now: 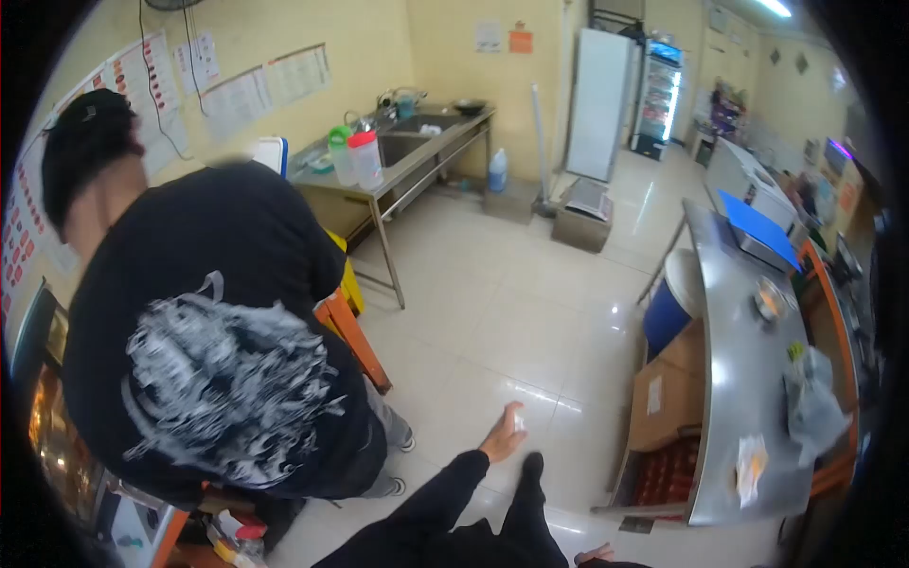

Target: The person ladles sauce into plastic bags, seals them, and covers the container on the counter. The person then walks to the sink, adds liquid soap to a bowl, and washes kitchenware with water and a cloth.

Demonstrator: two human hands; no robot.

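My left hand (503,434) reaches out low over the tiled floor, its fingers curled around a small white thing (519,423). That thing looks like crumpled paper or tissue, but it is too small to be sure. At the bottom edge, my right hand (596,554) hangs by my side, partly cut off. Its fingers are loosely stretched, and I see nothing in them. One of my dark shoes (533,466) is on the floor just right of the left hand.
A person in a black shirt (227,237) bends over at left, beside an orange frame (352,336). A steel table (734,379) at right bears a plastic bag (814,402), a bowl and a blue board; a carton (668,398) stands beneath. The sink counter (417,142) is behind.
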